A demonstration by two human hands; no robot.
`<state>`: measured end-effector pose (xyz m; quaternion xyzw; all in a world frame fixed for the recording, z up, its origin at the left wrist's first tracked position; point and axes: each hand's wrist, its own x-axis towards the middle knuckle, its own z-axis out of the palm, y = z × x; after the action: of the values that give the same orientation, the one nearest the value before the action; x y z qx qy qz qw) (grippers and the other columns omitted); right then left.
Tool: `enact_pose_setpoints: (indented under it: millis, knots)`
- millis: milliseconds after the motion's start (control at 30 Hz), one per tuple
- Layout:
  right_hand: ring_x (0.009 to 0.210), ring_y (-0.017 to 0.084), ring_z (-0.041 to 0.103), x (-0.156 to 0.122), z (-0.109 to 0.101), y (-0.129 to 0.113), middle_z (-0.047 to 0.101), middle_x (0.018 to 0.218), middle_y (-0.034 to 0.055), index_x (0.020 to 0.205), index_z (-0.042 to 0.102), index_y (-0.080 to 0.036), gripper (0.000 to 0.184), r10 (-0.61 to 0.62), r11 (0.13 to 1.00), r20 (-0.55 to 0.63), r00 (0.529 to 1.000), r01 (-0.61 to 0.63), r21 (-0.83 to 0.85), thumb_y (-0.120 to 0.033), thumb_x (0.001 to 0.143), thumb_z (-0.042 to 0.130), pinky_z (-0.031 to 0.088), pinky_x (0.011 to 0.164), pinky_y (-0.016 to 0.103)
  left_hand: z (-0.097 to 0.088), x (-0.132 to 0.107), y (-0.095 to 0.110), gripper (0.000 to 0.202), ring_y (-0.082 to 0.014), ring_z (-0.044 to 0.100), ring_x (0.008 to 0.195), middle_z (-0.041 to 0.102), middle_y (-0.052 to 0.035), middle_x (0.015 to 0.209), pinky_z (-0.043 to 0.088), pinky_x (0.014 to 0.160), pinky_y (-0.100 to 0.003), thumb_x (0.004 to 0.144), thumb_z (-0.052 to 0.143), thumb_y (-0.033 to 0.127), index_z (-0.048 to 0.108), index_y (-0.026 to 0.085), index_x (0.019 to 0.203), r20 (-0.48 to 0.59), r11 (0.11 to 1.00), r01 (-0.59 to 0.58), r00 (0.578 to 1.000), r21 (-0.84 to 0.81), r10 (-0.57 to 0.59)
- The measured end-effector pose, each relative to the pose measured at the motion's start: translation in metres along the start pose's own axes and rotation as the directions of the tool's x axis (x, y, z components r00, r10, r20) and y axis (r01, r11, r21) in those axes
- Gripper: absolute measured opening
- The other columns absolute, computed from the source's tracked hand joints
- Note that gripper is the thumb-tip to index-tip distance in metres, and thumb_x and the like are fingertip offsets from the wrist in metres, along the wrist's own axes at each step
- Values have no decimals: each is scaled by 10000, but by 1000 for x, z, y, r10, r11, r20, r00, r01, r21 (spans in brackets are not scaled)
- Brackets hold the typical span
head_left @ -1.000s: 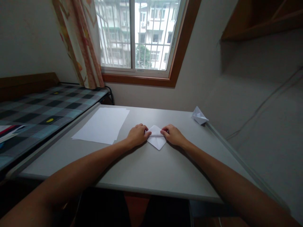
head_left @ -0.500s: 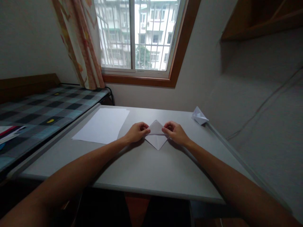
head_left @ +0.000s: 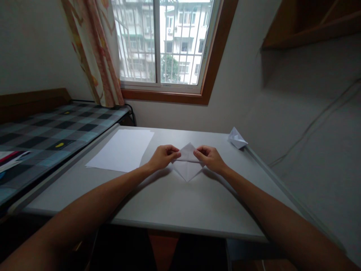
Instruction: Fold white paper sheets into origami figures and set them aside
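Note:
A folded white paper [head_left: 187,167], diamond-shaped with a point toward me, sits in the middle of the grey table [head_left: 180,203]. My left hand [head_left: 162,157] pinches its left corner with closed fingers. My right hand [head_left: 210,158] pinches its right corner the same way. The upper flap of the folded paper stands raised between my two hands, while its lower point rests on the table.
A stack of flat white sheets [head_left: 122,149] lies to the left on the table. A finished folded paper boat [head_left: 237,138] sits at the far right edge by the wall. A bed with a checked cover [head_left: 47,131] adjoins the table's left side. A window [head_left: 162,41] is ahead.
The folded paper has been lifted at its top and spread wider. Both hands moved slightly apart and up, from pressing it flat to pinching its side corners.

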<state>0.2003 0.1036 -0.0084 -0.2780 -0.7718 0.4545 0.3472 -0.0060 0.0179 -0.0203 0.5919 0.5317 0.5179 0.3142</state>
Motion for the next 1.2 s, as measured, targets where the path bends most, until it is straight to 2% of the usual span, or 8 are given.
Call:
enact_pose_setpoints:
  millis: [233,367,467,700,833,900,1000,1200]
  knots:
    - [578,119,497,0,-2,2,588,665,21,731,618,-141,303,-28,999,-44,999,26,-43,-444,743,628,371,524,250,-2,1,-2,289,-123,624,628,701,-75,752,467,578,-214,752,677,350,682,93,885,50,1000,20,999,17,-21]
    - [572,121,499,0,-2,4,581,646,15,721,618,-148,300,-37,998,-39,999,35,-48,-447,752,614,379,532,253,-4,2,-5,280,-116,611,587,692,-76,700,454,554,-211,760,670,346,686,84,857,117,998,66,991,-8,-65]
    - [551,117,489,0,-1,4,575,634,11,731,619,-149,304,-30,999,-33,999,29,-33,-453,752,615,376,517,252,-4,2,-4,248,-111,610,584,692,-69,688,447,550,-204,736,698,319,685,89,830,118,996,82,990,-30,-78]
    - [539,110,479,-1,0,3,565,629,7,725,605,-147,312,-35,999,-39,999,36,35,-458,736,641,364,498,245,-4,2,2,223,-102,585,544,667,-48,630,421,510,-190,708,724,310,675,97,753,39,999,10,999,31,-11]
    - [551,119,492,-2,-1,1,573,627,12,714,611,-151,305,-47,999,-68,997,47,2,-454,740,643,374,511,252,-4,2,2,277,-119,613,600,687,-73,710,447,553,-209,733,695,347,667,90,832,82,1000,-22,996,10,21]
    - [574,129,511,-2,-1,0,593,650,22,716,616,-154,298,-57,998,-73,996,56,-11,-450,741,645,390,530,259,-3,1,4,321,-128,625,630,696,-88,766,456,575,-219,729,696,367,664,84,877,145,1000,8,989,-24,-5]
    - [594,141,527,-4,1,-3,607,669,29,718,616,-162,298,-61,998,-66,996,60,-19,-457,738,647,405,544,268,-1,-1,9,337,-113,594,580,685,-72,721,414,530,-203,713,703,393,681,83,844,209,997,72,975,4,-71]
    - [584,134,519,-6,8,-9,605,663,28,711,611,-162,306,-60,998,-60,996,60,-9,-465,732,652,402,529,260,2,-4,12,340,-87,509,495,626,-31,591,349,477,-197,679,712,413,697,82,757,141,993,121,983,-11,-118]
